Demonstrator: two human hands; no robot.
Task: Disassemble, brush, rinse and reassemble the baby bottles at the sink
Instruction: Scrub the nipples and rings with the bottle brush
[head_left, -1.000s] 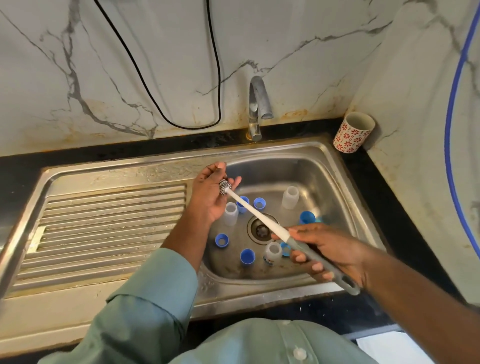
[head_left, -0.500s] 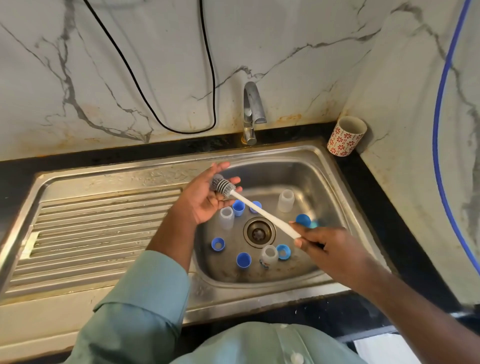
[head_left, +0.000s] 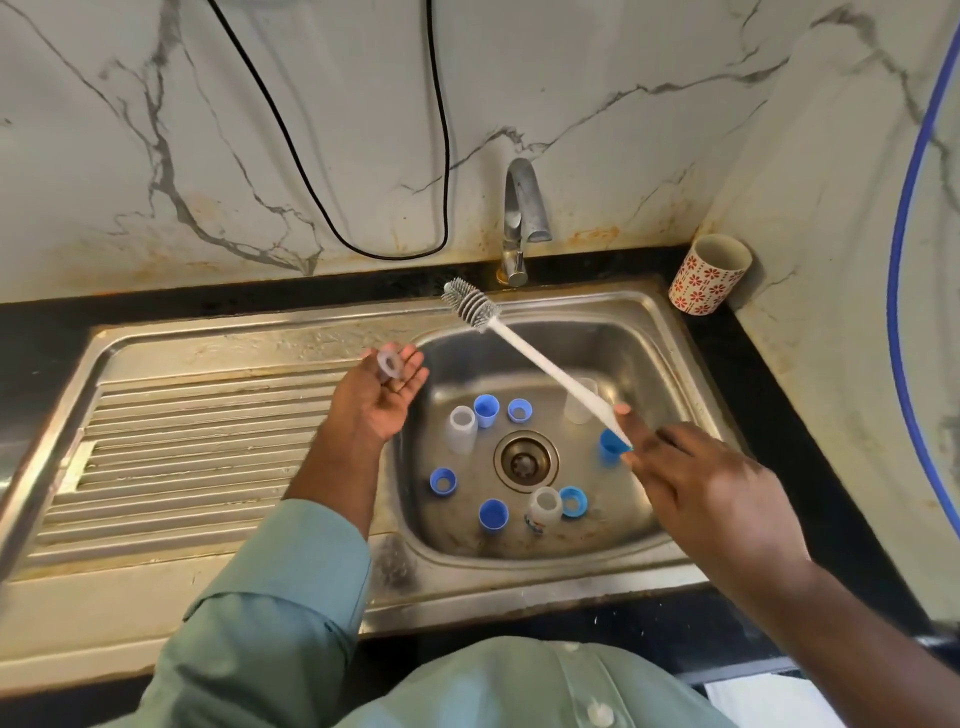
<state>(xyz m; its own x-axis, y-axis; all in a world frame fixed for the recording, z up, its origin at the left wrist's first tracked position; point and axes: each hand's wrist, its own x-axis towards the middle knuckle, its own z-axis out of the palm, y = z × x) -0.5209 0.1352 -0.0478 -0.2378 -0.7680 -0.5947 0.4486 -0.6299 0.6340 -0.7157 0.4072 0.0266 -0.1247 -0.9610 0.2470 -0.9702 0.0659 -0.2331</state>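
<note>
My left hand (head_left: 382, 397) is palm up over the sink's left rim, and a small clear teat (head_left: 388, 364) rests on its fingers. In my right hand (head_left: 696, 483) is the white bottle brush (head_left: 540, 358), gripped at the handle end, with its grey bristle head (head_left: 470, 307) raised near the tap. In the sink basin (head_left: 623, 332) stand clear bottle bodies (head_left: 462, 429) (head_left: 544, 508) (head_left: 581, 400). Several blue caps and rings lie around the drain (head_left: 525, 460), such as a cap (head_left: 486, 410), a ring (head_left: 443, 481) and a cap (head_left: 493, 515).
A steel tap (head_left: 522, 218) stands behind the basin. The ribbed draining board (head_left: 197, 447) is on the left. A red-flowered cup (head_left: 709, 274) sits in the back right corner. A black cable (head_left: 322, 208) and a blue hose (head_left: 904, 260) hang on the marble wall.
The brush head has lifted out of my left hand and swung up toward the tap. My left hand has opened palm up, showing the teat. My right hand has slid lower right.
</note>
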